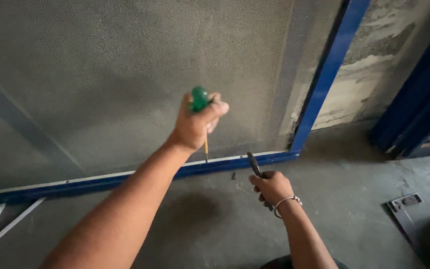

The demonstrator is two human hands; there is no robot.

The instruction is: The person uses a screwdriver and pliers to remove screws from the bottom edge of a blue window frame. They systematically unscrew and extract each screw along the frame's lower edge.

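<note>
Left hand [195, 124] clamped round the green handle of a screwdriver [200, 99], raised in front of the mesh screen [125, 74]; the thin yellowish shaft runs straight down, long axis upright, its tip at the pale strip along the blue frame [235, 162], contact too small to confirm. Right hand [272, 187], bracelet at the wrist, closed on dark pliers [255, 164], whose nose angles up and left toward the same bottom rail. Pliers tip sits just right of the screwdriver tip, near but apart; right hand is the lower and nearer to the rail. One small dark bit, perhaps a screw [233, 175], lies on the concrete floor [200, 224] between the tips. Frame corner and upright stand to the right; floor below both hands gives room; loose pale strips [6, 226] lie far left.
</note>
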